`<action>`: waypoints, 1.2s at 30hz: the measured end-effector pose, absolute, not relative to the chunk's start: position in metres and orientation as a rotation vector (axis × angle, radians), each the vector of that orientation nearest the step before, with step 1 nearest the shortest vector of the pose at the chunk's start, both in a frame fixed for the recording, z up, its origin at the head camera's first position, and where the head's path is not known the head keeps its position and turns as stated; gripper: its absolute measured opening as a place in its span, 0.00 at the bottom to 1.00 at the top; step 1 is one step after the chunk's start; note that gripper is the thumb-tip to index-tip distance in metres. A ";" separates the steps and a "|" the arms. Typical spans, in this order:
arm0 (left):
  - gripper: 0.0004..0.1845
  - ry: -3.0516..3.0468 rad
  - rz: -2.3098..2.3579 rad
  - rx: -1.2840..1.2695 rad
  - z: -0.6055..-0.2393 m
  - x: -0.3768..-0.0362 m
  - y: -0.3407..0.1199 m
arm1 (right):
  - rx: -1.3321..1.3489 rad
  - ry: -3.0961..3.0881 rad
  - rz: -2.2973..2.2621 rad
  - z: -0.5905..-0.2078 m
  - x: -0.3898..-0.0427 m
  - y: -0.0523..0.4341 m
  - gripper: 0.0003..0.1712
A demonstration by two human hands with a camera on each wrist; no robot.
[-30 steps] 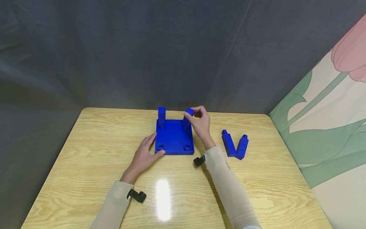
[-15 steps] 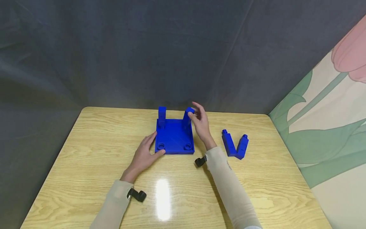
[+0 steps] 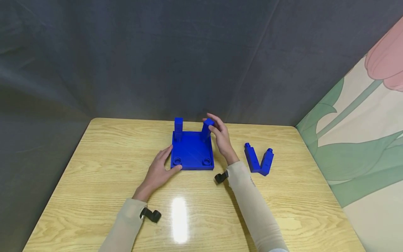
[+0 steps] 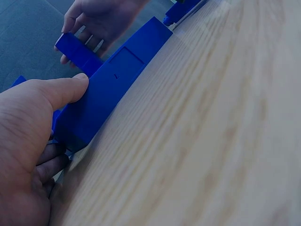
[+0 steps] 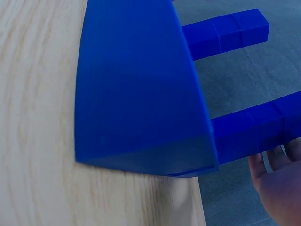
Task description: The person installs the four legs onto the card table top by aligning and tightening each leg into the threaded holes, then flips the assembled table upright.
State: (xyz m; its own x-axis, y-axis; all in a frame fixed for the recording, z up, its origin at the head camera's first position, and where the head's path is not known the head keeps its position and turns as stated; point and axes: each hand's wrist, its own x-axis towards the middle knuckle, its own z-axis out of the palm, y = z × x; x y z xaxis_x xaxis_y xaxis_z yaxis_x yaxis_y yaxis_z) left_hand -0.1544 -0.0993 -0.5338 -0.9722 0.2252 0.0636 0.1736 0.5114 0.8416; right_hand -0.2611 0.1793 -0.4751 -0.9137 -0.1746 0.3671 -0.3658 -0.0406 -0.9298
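A blue square panel [image 3: 192, 150] with a raised rim lies on the table, and two square posts stand up from its far corners. My left hand [image 3: 158, 169] grips the near left corner, thumb against the front edge [image 4: 117, 77] and fingers along the left side. At the far right post [image 3: 206, 130], my right hand [image 3: 222, 140] holds the upper part between the thumb in front and the fingers behind. This post leans a little to the right; the far left post [image 3: 178, 126] is upright. Round sockets [image 3: 206, 161] show in both near corners.
To the right of the panel, two loose blue posts [image 3: 251, 156] with threaded ends lie in a V on the wooden table [image 3: 110, 154]. A dark curtain [image 3: 189, 63] hangs behind the table's far edge. Flower-printed cloth [image 3: 362, 140] borders the right side.
My right hand's fingers came loose from the post's top, spread, and have closed in again behind it, shifted slightly. The post has turned a little. My left hand and the panel stayed put.
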 end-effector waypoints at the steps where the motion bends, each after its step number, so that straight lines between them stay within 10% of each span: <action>1: 0.53 2.683 1.485 0.354 -0.534 -0.154 -0.099 | 0.581 -2.074 2.088 -0.475 -0.261 0.179 0.28; 36: 0.53 2.700 1.498 0.373 -0.535 -0.154 -0.099 | 0.143 -2.197 1.564 -0.470 -0.258 0.163 0.20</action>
State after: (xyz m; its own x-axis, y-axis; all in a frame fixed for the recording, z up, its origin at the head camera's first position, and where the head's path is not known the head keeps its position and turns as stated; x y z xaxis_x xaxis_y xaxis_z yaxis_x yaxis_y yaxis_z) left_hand -0.1543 -0.0992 -0.5345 -0.9707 0.2234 0.0884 0.1933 0.5076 0.8396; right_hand -0.2577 0.1628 -0.4700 -0.8988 0.1654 0.4060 -0.3295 0.3562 -0.8744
